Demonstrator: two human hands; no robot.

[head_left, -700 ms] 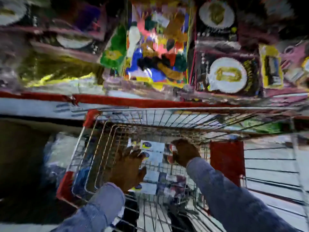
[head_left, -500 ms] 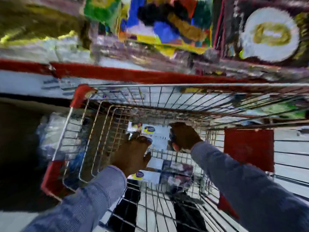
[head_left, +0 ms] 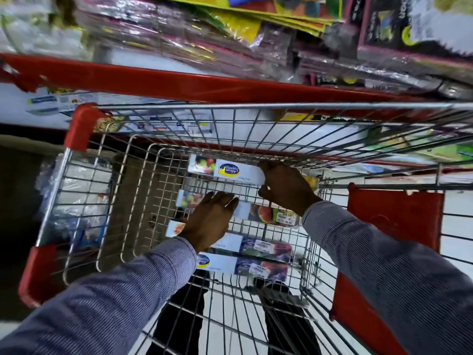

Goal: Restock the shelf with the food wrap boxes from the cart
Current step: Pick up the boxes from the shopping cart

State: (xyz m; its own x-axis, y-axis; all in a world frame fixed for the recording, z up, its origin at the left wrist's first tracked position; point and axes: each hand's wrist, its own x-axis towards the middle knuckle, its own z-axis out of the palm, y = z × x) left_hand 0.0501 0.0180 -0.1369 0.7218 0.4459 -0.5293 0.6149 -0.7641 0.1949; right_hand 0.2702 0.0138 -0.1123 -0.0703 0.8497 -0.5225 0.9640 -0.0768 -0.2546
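- Nearest the person, behind both wrists, two food wrap boxes (head_left: pixel 243 265) are lying flat on the floor of the wire cart (head_left: pixel 256 106), their long axes running left to right.
- Just ahead, the left hand (head_left: pixel 208 222) is resting spread, palm down, over the middle boxes (head_left: pixel 266 215), gripping nothing.
- Beyond it, the right hand (head_left: pixel 285 187) is clamping the right end of the farthest box (head_left: pixel 230 170); thumb below, fingers curled over the top.
- That box is lying crosswise, stretching left of the right hand, so I judge the right is the lifting hand.
- Farthest off, the red-edged shelf (head_left: pixel 204 85) is waiting above.
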